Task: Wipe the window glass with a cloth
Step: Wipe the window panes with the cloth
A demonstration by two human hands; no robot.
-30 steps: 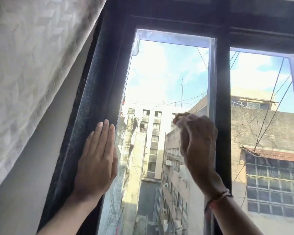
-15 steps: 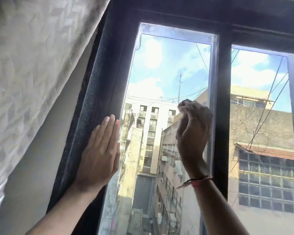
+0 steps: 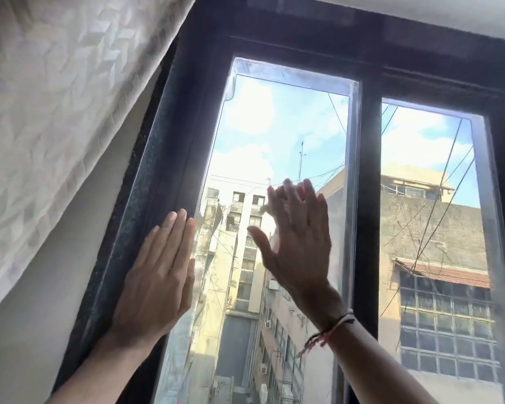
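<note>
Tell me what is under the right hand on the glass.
A scrap of pale cloth pokes out beside the right hand on the window glass. The hand is blurred and covers the rest.

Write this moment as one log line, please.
left hand: flat on window frame | right hand: open, blurred, on left pane | cloth: not visible

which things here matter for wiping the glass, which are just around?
Job: left glass pane; right hand, fingers spread against it, blurred, no cloth discernible; left hand, flat on the dark window frame.
Around: white curtain; right pane; wrist thread.
</note>
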